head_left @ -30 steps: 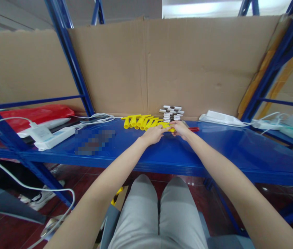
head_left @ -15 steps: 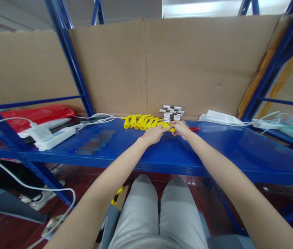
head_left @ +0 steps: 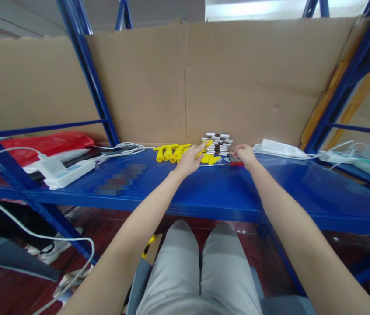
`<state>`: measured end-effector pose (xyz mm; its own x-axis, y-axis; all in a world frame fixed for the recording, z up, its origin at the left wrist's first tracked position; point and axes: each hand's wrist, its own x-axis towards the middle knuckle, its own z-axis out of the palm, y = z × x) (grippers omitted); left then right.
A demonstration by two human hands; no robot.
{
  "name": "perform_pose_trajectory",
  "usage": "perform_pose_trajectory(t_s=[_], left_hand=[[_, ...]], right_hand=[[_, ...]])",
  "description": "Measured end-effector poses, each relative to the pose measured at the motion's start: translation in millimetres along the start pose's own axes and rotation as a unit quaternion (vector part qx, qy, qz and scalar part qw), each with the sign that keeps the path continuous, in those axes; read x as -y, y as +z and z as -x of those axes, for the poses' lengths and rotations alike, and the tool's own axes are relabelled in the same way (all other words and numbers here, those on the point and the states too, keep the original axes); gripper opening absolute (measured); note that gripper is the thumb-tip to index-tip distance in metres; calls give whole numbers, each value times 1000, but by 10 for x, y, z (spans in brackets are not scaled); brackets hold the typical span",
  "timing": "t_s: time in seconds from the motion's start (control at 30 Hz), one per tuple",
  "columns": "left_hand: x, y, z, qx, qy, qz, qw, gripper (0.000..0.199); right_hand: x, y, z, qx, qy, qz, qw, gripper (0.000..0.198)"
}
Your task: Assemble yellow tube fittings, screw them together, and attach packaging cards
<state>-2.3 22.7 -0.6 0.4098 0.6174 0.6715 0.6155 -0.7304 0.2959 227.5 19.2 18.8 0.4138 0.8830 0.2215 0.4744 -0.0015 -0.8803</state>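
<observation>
Left hand (head_left: 190, 161) rests on the blue shelf (head_left: 270, 188), fingers extended forward and loosely spread; one yellow piece (head_left: 204, 148) lies along its index finger, apparently pinched there, angled up toward the far right. Right hand (head_left: 245, 154) is set further right, well apart from the left, fingers curled down over a red-handled tool (head_left: 237, 163); whether it grips the tool cannot be told. Between the hands, a few yellow parts (head_left: 211, 159) lie flat. Just behind them stands a stack of white and dark pieces (head_left: 217, 143) against the cardboard backing (head_left: 237, 78). A row of yellow parts (head_left: 169, 152) lies left of the left hand. Far left: white power adapter (head_left: 63, 171), cables, red bag (head_left: 43, 143).
</observation>
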Motion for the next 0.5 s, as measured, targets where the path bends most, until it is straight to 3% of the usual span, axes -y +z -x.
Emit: perform_pose_trajectory(t_s=[0.07,0.17,0.3,0.5], left_hand=[[42,-1,-31,-43,-48,107,992,57],[50,-11,-51,-62,-155,258,952,60],[20,-12,-51,-64,-231,356,903,61],[28,22,-49,-58,-233,407,881,69]], right_hand=[[-88,-71,-60,-20,-52,184,981,28],[-178,-113,-93,37,-57,344,936,27],[-214,-106,-99,65,-38,394,916,29],[-174,-110,-77,67,-43,410,909,26]])
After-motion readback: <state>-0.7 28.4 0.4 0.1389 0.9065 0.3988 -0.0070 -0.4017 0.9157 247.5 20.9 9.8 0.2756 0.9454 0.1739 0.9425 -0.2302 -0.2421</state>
